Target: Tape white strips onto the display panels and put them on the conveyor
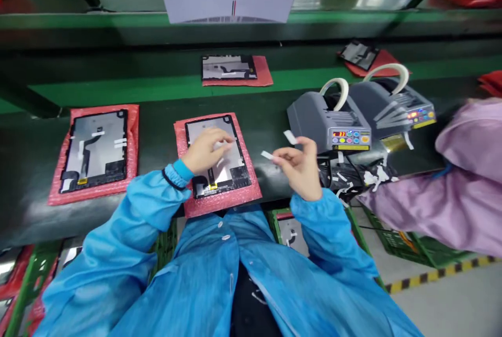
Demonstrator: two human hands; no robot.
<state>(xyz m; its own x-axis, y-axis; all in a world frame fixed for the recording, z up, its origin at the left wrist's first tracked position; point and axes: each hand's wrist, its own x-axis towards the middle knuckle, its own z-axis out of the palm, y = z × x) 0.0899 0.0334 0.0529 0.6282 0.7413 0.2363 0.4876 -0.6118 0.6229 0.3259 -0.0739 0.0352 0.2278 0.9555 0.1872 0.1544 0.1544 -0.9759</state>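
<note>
A tablet screen panel (235,161) lies on pink bubble wrap (192,206) at the bench edge in front of me. My left hand (207,149) is over its upper part, fingers loosely bent and apart, with nothing seen in them; whether it touches the panel I cannot tell. To the right of the panel, my right hand (300,167) is raised, holding two short strips of white tape. One tape strip (291,137) sticks out from the index fingertip, the other (267,155) from the thumb tip. Close by stands a grey tape dispenser (327,120) with a lit display.
Another wrapped panel (98,148) lies on the left. More panels (229,67) rest on the green strip behind. Beyond the first dispenser is a second one (392,101). A co-worker's pink sleeve (431,206) reaches in from the right. Green crates (411,243) stand below the bench.
</note>
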